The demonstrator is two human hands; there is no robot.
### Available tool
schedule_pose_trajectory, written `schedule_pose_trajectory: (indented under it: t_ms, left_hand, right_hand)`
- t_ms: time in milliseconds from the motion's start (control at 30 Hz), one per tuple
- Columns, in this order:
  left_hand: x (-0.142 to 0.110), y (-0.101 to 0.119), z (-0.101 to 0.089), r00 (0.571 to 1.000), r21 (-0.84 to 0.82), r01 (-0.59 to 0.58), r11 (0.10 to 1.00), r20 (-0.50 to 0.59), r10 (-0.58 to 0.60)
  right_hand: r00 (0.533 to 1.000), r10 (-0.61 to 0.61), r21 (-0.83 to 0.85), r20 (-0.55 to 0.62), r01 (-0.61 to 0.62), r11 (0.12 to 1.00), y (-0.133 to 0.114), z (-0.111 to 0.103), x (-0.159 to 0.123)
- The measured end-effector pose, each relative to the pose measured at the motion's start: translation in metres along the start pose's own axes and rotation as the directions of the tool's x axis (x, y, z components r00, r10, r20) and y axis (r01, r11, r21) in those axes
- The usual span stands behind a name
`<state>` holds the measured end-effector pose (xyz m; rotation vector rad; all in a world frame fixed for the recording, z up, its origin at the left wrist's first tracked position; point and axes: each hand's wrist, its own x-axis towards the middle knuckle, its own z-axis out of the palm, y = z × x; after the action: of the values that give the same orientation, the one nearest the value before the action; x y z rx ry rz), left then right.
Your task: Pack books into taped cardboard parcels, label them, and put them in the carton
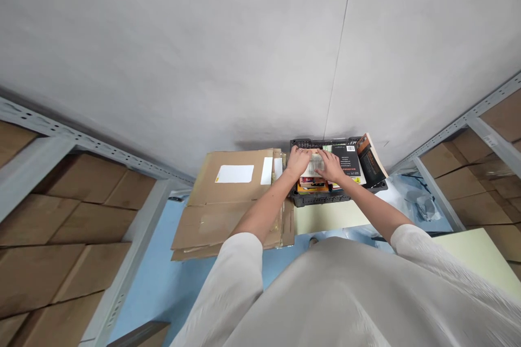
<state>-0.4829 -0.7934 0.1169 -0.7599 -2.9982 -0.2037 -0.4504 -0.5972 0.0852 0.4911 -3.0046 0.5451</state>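
A black plastic crate (pixel 311 200) full of books stands against the wall. Inside it, my left hand (pixel 299 160) grips the left side of a pale book (pixel 313 165) with printed text on its cover. My right hand (pixel 330 167) has its fingers bent over that book's right side. Below the pale book, other books with orange and red covers (pixel 312 186) show in part. A black book (pixel 345 158) with a white barcode label lies just right of my right hand. At the crate's right end a dark paperback (pixel 369 162) leans tilted over the rim.
Flattened cardboard boxes (pixel 228 190) with white labels are stacked left of the crate. A pale yellow table (pixel 325 218) is under the crate. Metal shelves hold brown cartons on the left (pixel 52 217) and right (pixel 468 190). Clear plastic wrapping (pixel 425 206) lies at the right.
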Motion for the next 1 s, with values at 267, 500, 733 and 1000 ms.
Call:
schedule_pose_trajectory:
  t_ms: [267, 500, 733, 1000]
  left_hand:
    - [-0.003, 0.023, -0.043, 0.985, 0.003, -0.100, 0.995, -0.138, 0.100]
    - [0.000, 0.090, -0.056, 0.974, -0.036, -0.185, 0.982, -0.142, 0.178]
    - [0.005, 0.205, -0.053, 0.923, -0.015, -0.369, 0.929, -0.124, 0.365]
    - [-0.017, 0.399, -0.016, 0.791, -0.075, -0.612, 0.788, -0.089, 0.606]
  right_hand:
    - [0.975, 0.051, 0.029, -0.217, -0.046, 0.999, 0.003, -0.036, -0.016]
    - [0.952, 0.088, -0.009, -0.293, -0.095, 0.995, 0.034, -0.078, -0.070]
    - [0.912, 0.228, -0.052, -0.342, -0.261, 0.964, 0.089, -0.122, -0.180]
    - [0.776, 0.442, -0.025, -0.449, -0.506, 0.862, 0.156, -0.161, -0.377]
